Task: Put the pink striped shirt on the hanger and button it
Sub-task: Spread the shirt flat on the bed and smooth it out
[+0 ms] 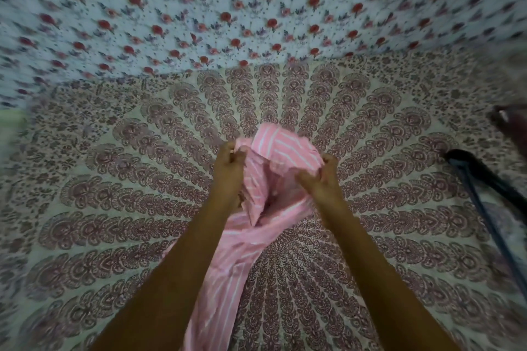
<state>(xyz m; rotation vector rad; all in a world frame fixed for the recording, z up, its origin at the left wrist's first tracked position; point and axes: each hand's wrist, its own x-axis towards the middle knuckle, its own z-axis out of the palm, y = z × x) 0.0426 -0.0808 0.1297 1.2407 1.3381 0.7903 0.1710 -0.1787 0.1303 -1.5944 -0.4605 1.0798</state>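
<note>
As the pink striped shirt (225,265) dangled over the patterned bedspread (114,208), the left hand (228,169) and right hand (323,179) clutched what seemed its collar.

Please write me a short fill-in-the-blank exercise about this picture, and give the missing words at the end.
1. The left hand and the right hand both grip the pink ____ shirt.
2. The lower part of the shirt hangs down ____ the two forearms.
3. The flowers printed on the pale sheet at the top are ____.
4. A dark, hanger-like object lies at the ____ edge of the patterned bedspread.

Missing words: striped; between; red; right.
</note>
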